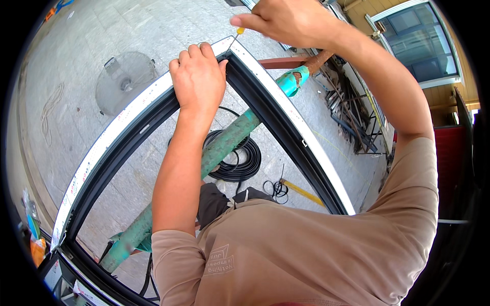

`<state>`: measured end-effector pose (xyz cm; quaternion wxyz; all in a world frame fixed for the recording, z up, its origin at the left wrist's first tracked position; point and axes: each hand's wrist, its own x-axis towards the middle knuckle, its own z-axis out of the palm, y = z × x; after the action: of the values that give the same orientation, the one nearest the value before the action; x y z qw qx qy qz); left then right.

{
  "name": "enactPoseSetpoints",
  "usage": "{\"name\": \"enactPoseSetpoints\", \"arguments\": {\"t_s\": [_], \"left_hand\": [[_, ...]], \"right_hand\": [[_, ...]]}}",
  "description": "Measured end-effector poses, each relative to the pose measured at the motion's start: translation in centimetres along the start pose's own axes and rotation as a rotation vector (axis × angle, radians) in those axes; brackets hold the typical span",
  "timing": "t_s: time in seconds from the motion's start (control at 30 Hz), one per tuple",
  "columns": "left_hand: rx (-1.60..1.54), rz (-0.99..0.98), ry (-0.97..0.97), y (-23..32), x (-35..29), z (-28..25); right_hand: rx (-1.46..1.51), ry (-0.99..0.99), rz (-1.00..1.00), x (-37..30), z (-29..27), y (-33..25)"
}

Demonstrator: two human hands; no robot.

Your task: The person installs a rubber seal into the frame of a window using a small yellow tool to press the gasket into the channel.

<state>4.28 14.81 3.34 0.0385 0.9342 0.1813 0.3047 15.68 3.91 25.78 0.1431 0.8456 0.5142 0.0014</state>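
Note:
A large window frame [278, 120], black inside with a white outer face, spans the view with one corner pointing away from me. My left hand [199, 79] is closed over the frame's left bar just beside that far corner, thumb toward the inner channel. Above the corner, my right hand [296, 23] is closed around a screwdriver, its fingers partly hiding the handle. The yellow end of the screwdriver [240, 31] shows below the hand, and its thin shaft slants down to the corner joint. Whether the tip sits in a screw is too small to tell.
Beneath the frame runs a green-wrapped pipe [232, 133]. A black coil of hose or strip [249, 160] and a yellow stick [302, 192] lie on the paved floor. A round fan-like object [125, 81] is at left. Metal scraps [352, 120] are piled at right.

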Motion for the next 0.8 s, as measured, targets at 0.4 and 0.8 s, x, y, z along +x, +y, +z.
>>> {"name": "enactPoseSetpoints", "arguments": {"t_s": [0.4, 0.8], "left_hand": [[0.015, 0.008, -0.023, -0.1, 0.1, -0.2], [-0.047, 0.026, -0.009, -0.3, 0.0, -0.4]], "right_hand": [[0.197, -0.258, -0.429, 0.0, -3.2, 3.2], [-0.112, 0.287, -0.276, 2.7, 2.7, 2.2]]}}
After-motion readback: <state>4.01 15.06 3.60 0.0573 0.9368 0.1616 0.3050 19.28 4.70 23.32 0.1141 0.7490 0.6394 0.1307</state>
